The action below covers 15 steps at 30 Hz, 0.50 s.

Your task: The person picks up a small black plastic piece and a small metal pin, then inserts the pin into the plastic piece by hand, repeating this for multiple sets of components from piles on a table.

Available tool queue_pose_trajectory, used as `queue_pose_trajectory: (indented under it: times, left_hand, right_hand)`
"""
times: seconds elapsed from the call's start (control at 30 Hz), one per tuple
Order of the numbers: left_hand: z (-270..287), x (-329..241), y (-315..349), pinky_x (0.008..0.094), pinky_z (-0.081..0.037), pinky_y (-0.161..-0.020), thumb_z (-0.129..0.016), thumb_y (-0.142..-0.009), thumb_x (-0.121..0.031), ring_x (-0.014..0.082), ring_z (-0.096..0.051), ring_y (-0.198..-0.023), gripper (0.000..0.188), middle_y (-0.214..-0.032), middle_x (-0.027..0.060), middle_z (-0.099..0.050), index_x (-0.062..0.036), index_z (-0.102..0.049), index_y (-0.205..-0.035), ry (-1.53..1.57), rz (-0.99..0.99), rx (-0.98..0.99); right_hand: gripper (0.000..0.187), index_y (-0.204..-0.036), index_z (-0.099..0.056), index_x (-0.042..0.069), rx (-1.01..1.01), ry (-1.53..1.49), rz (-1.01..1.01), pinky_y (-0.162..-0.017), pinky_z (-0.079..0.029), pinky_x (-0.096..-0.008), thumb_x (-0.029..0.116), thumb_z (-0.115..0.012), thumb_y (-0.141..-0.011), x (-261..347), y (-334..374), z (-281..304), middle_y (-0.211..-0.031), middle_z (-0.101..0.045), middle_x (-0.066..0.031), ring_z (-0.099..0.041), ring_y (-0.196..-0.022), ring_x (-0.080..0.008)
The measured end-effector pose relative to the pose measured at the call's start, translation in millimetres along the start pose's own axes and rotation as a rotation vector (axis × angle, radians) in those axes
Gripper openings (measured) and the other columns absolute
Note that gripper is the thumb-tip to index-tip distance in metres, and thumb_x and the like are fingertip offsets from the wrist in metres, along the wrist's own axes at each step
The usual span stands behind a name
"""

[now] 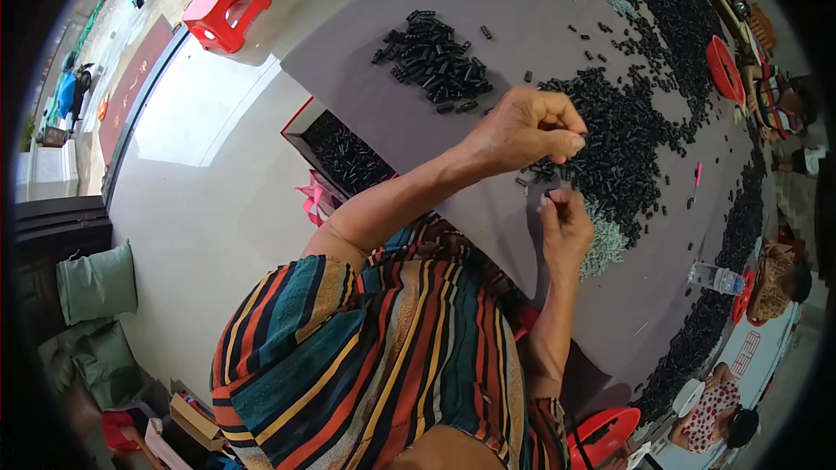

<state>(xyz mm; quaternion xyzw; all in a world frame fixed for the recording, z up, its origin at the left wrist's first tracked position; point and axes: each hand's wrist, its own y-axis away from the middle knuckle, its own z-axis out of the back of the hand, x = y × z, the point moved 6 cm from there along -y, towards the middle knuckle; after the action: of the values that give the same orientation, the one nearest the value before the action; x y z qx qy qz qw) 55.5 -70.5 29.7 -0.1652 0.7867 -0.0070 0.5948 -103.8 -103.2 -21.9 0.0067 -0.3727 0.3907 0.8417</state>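
Note:
My left hand (528,129) is raised over the edge of a large heap of small black cylindrical pieces (623,135), thumb and fingers pinched together. A tiny dark bit shows at its fingertips, too small to name. Closer to my body, my right hand (568,231) is also closed in a pinch, with a small black piece (548,196) at its fingertips. Beside the right hand lies a pile of small pale grey-green pieces (607,245). Left of the big heap, a separate smaller pile of black pieces (435,65) rests on the grey table (348,61).
A box of black pieces (340,148) stands below the table's left edge. More black pieces run along the far side, near red basins (724,70) and a clear bottle (716,278). Other people sit across the table. A red stool (225,13) stands on the floor.

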Motion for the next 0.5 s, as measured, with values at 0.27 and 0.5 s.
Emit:
queue_pose_trajectory:
  times: [0.27,0.5]
  left_hand:
    - [-27,29,6,0.0228,-0.045,-0.060,-0.060,-0.079,-0.004,0.0071,-0.056,-0.066,0.008,-0.072,0.0030,-0.060,0.0017,-0.059,-0.085,-0.111,0.089,0.136]
    - [-52,33,16,0.0226,-0.042,-0.057,-0.062,-0.077,-0.005,0.0064,-0.051,-0.062,0.009,-0.069,0.0028,-0.059,0.0016,-0.058,-0.082,-0.208,0.087,0.224]
  right_hand:
    - [0.010,-0.088,-0.054,-0.003,-0.177,-0.970,-0.082,-0.061,-0.051,-0.0254,0.000,-0.060,-0.081,-11,3,38,-0.084,-0.056,-0.0109,-0.056,-0.064,-0.0125]
    - [0.012,-0.092,-0.055,-0.003,-0.197,-1.127,-0.079,-0.063,-0.052,-0.0283,0.001,-0.059,-0.082,-15,9,48,-0.089,-0.055,-0.0124,-0.056,-0.069,-0.0132]
